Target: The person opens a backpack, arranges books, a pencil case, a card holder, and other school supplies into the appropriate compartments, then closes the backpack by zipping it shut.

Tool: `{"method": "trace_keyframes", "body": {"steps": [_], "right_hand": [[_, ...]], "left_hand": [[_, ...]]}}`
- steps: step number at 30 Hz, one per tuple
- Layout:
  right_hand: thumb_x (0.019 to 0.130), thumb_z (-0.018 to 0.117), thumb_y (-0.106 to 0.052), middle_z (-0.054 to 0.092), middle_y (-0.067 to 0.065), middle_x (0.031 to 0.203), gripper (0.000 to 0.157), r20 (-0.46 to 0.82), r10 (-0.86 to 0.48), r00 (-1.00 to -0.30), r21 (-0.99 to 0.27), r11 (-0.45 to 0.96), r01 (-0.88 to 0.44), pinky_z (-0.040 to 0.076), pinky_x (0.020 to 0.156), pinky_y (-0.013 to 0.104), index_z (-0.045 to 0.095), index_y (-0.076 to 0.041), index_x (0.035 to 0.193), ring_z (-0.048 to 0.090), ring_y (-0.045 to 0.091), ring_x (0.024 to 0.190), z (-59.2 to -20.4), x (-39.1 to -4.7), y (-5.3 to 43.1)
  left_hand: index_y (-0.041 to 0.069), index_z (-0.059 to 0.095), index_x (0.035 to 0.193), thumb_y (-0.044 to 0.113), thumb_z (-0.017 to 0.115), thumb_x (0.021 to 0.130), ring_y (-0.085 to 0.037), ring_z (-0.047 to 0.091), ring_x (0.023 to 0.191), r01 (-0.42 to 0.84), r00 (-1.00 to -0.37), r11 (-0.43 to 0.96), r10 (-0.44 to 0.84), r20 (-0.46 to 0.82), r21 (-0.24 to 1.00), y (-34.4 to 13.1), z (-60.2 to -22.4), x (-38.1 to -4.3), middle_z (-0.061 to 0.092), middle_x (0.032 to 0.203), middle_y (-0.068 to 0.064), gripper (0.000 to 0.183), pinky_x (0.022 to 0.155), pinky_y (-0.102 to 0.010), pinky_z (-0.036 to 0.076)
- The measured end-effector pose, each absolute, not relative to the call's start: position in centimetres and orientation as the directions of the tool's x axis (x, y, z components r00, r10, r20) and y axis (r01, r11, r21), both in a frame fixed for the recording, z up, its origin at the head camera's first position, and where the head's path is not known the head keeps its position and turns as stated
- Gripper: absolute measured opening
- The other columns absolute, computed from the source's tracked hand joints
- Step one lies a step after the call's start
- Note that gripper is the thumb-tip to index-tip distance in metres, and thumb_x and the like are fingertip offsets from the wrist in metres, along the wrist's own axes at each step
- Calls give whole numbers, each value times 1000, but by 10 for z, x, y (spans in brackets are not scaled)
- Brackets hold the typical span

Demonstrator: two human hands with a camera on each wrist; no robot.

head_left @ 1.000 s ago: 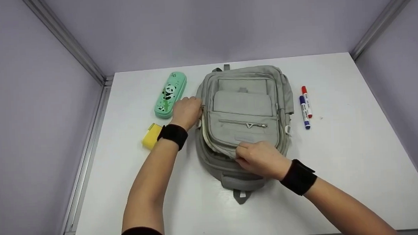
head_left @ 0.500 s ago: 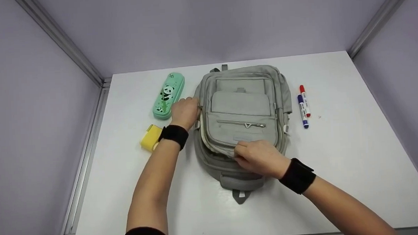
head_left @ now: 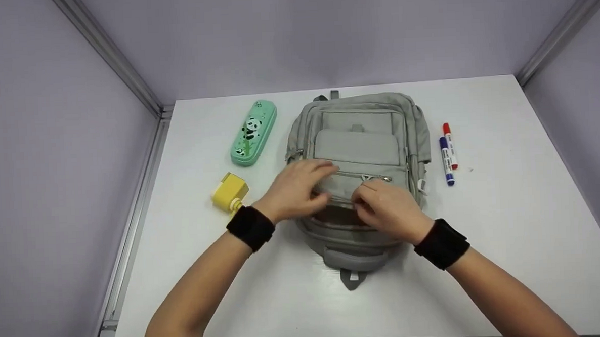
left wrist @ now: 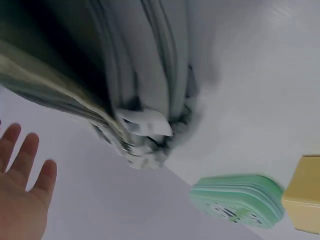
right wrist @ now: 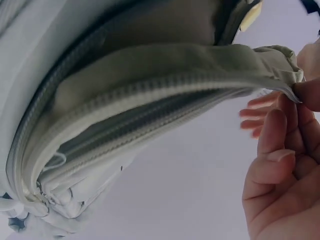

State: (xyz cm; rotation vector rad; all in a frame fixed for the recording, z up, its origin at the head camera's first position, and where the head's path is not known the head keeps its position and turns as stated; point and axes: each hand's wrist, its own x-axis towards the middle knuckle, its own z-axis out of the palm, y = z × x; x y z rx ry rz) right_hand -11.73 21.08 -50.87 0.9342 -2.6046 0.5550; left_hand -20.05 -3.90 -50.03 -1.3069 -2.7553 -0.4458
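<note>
A grey backpack (head_left: 356, 148) lies on the white table with its zipped front section unzipped and lifted at the near edge. My right hand (head_left: 390, 207) pinches that fabric edge; in the right wrist view the edge (right wrist: 287, 90) sits between thumb and fingers. Over the left part of the front panel hovers my left hand (head_left: 298, 189), fingers spread apart. Its fingers look straight and hold nothing in the left wrist view, beside the gaping compartment (left wrist: 65, 45). Only part of the compartment's dark inside shows.
Left of the backpack lie a green panda pencil case (head_left: 253, 133) and a yellow box-shaped object (head_left: 230, 190), close to my left wrist. A red marker (head_left: 450, 146) and a blue marker (head_left: 446, 161) lie to the right. Pale walls (head_left: 324, 35) enclose the table.
My left hand has left the backpack's left side and moved right over its front. The right hand has raised the front section's edge away from me, widening the opening.
</note>
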Motion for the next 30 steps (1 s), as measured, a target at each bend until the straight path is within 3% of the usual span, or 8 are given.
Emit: {"method": "trace_keyframes", "body": {"steps": [3,7,12,16,21,24,27,30], "right_hand": [[85,73,-5,65,-2,89,13,422,-509,-750,-274,717,-641,52,70,36,67,-13,94,61,19,80,-503,-120,217],[89,75,-16,66,-1,92,11,426,-512,-746,-291,703,-648,51,77,39,68,-14,97,63,20,84,-501,-122,222],[82,84,-38,65,8,126,55,368,-537,-759,-295,707,-643,41,102,52,66,-12,127,58,30,119,-516,-122,251],[70,85,-9,55,12,145,79,336,-501,-797,-293,749,-594,35,109,59,57,-12,144,46,37,137,-534,-128,280],[67,68,23,60,9,143,81,387,-447,-806,-340,744,-576,40,108,54,62,-10,141,51,34,136,-551,-143,298],[71,71,22,66,8,136,71,444,-430,-786,-330,737,-590,47,102,51,68,-10,134,58,32,128,-558,-147,303],[74,75,15,70,7,127,62,492,-413,-767,-285,756,-590,54,90,51,71,-13,129,66,32,117,-562,-148,303],[77,75,10,73,4,121,57,520,-394,-758,-249,779,-575,56,78,50,72,-17,127,71,30,107,-562,-148,299]], "left_hand": [[21,54,149,40,64,98,-25,53,133,815,-579,565,800,158,126,-27,-501,-177,56,147,-1,56,112,-45,38],[23,67,134,23,67,99,-22,59,127,783,-614,621,760,213,44,-17,-506,-167,67,132,4,34,106,-43,45],[18,70,127,15,65,101,-23,61,123,756,-654,626,707,267,192,-25,-509,-168,69,128,0,27,104,-39,47],[15,69,128,11,63,101,-23,58,127,739,-673,595,673,306,317,-35,-509,-169,67,132,-3,28,105,-37,46],[16,69,131,8,63,101,-24,54,132,714,-700,599,633,332,363,-44,-519,-166,64,137,-4,32,110,-41,42],[17,60,142,10,66,98,-34,41,144,629,-775,662,574,264,407,-44,-532,-155,48,154,-10,45,113,-54,35],[12,37,158,13,72,91,-48,21,149,471,-871,730,475,127,495,-45,-547,-142,16,167,-20,76,111,-66,30],[8,11,164,5,73,84,-54,24,145,281,-933,732,360,-3,621,-50,-561,-137,-7,167,-26,102,104,-61,41]]}}
